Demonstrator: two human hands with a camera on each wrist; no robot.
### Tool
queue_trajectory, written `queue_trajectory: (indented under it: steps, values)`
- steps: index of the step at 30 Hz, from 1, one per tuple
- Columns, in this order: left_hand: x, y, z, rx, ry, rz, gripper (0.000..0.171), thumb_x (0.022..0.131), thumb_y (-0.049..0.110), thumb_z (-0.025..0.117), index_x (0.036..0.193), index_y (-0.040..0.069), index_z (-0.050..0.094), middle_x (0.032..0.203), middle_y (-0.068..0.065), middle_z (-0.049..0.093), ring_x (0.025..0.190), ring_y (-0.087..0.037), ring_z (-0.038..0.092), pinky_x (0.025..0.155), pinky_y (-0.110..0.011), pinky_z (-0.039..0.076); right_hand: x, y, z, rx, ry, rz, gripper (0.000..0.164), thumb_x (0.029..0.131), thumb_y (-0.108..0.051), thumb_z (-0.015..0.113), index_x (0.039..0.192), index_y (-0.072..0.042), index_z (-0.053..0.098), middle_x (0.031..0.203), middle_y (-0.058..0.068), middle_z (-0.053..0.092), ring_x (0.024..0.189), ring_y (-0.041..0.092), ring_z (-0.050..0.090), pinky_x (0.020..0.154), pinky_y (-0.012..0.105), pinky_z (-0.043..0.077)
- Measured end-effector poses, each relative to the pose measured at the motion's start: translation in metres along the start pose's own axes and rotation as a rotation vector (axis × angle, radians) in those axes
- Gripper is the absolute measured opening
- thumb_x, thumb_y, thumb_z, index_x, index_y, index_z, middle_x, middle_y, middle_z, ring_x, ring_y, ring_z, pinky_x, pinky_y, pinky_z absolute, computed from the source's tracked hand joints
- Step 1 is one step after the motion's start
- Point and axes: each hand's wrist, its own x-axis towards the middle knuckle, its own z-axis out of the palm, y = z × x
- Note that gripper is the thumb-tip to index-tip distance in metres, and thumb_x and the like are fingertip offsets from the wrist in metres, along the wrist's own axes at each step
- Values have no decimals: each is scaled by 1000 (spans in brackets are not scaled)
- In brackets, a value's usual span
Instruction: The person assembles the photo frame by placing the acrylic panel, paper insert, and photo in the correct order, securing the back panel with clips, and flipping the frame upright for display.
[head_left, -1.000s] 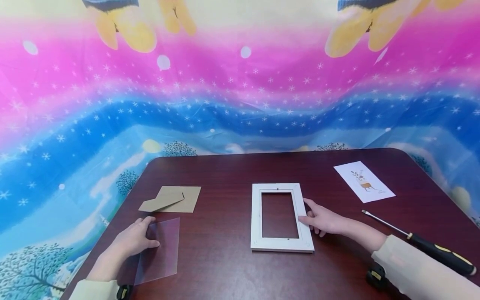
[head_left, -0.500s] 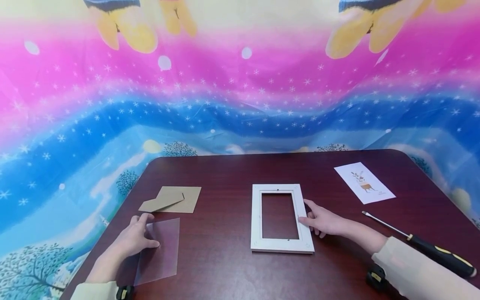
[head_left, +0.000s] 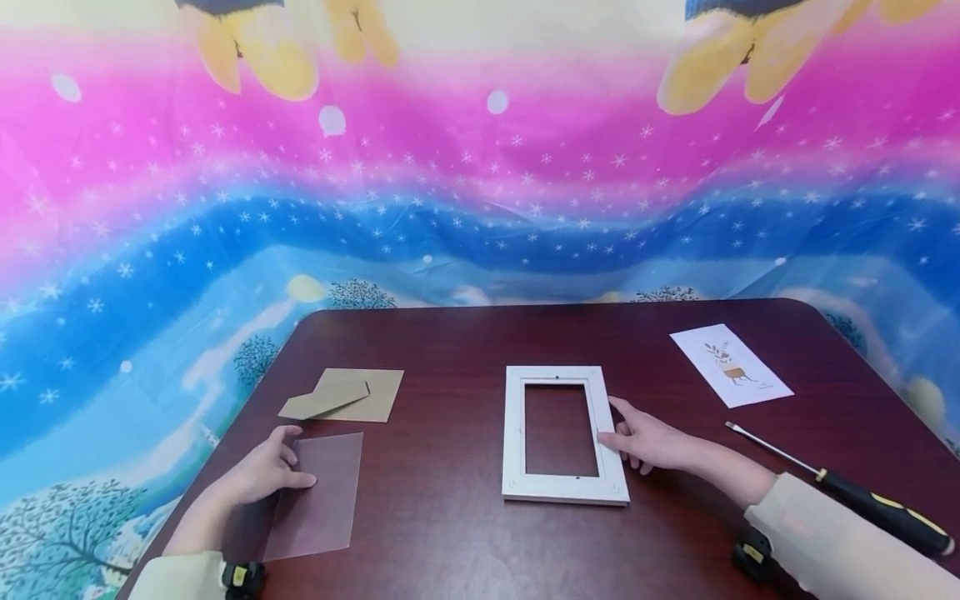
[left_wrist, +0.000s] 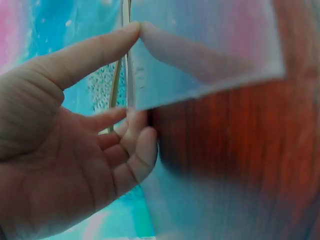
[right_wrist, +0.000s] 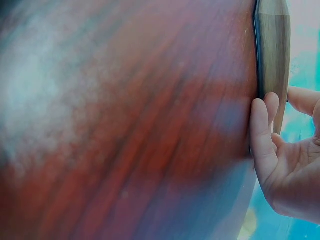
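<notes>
In the head view my left hand (head_left: 262, 468) pinches a clear rectangular sheet (head_left: 326, 500) by its left edge. Its thumb lies on top of the sheet and the fingers are at the edge, as the left wrist view shows; the thumb is mirrored in the sheet (left_wrist: 215, 40). My right hand (head_left: 651, 437) grips the right side of a white picture frame (head_left: 512, 433), thumb on its face, other fingers at its outer side and partly hidden. The frame lies back side up on the table, its opening bare. In the right wrist view its edge (right_wrist: 274, 55) is wood-coloured.
A tan backing board (head_left: 386, 396) with a stand leg lies behind the sheet. At the back right is a white card (head_left: 729, 367) with a printed drawing. A screwdriver (head_left: 862, 500) lies beside my right forearm. A patterned cloth (head_left: 480, 208) hangs behind the dark table (head_left: 442, 350).
My left hand has shifted slightly, and the clear sheet has tilted a little, with its reflection changing from purplish to clearer. The right hand and the picture frame stay in place.
</notes>
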Motion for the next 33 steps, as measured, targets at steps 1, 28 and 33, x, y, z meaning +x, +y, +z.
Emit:
queue_trajectory:
  steps: [1, 28, 33]
  values:
    - [0, -1, -2, -27, -8, 3, 75, 80, 7, 79, 133, -13, 31, 89, -13, 52, 71, -23, 50, 64, -34, 45, 0, 0, 0, -1, 0, 0, 79, 97, -24, 61, 146, 12, 11, 68, 5, 52, 56, 22, 52, 51, 38, 49]
    - [3, 6, -20, -490, -103, 182, 64, 96, 2, 58, 142, -10, 16, 102, -17, 65, 77, -18, 62, 68, -29, 52, 0, -1, -1, -6, -6, -1, 79, 97, -24, 60, 146, 12, 10, 69, 5, 52, 56, 21, 52, 51, 38, 49]
    - [10, 21, -14, -512, -51, 155, 64, 96, 7, 61, 144, -4, 20, 103, -13, 67, 84, -17, 65, 74, -28, 52, 0, -1, 0, -8, -7, -4, 79, 97, -24, 60, 146, 12, 10, 68, 5, 52, 56, 21, 52, 51, 38, 49]
